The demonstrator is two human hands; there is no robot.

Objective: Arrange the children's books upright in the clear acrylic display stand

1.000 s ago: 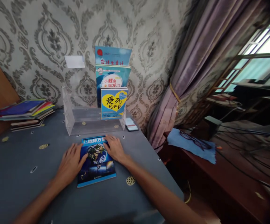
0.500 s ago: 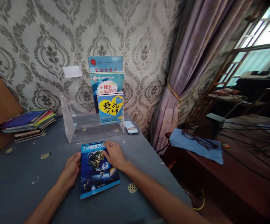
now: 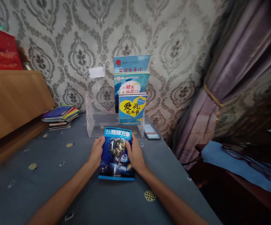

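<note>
A blue book (image 3: pixel 117 151) with a globe on its cover is held between my two hands, its top edge tipped up toward the clear rack. My left hand (image 3: pixel 97 152) grips its left edge, the fingers partly hidden behind it. On the right edge, my right hand (image 3: pixel 134 153) is closed with the thumb over the cover. Just behind stands a clear acrylic rack (image 3: pixel 90 117). On its right side are a blue book with a yellow heart (image 3: pixel 132 109), a teal book (image 3: pixel 132 82) and a light blue book (image 3: pixel 132 62), one behind another in rising tiers.
A stack of books (image 3: pixel 60 117) lies at the left, by a wooden cabinet (image 3: pixel 15 97) with a red box (image 3: pixel 2 48) on top. A pixelated item (image 3: pixel 151 131) lies right of the rack. Glasses (image 3: pixel 243 156) rest on a blue cloth (image 3: pixel 216 154).
The globe book has come up off the table and tilted, now gripped at both sides. My right hand has shifted from its top corner to the right edge. The view has turned left.
</note>
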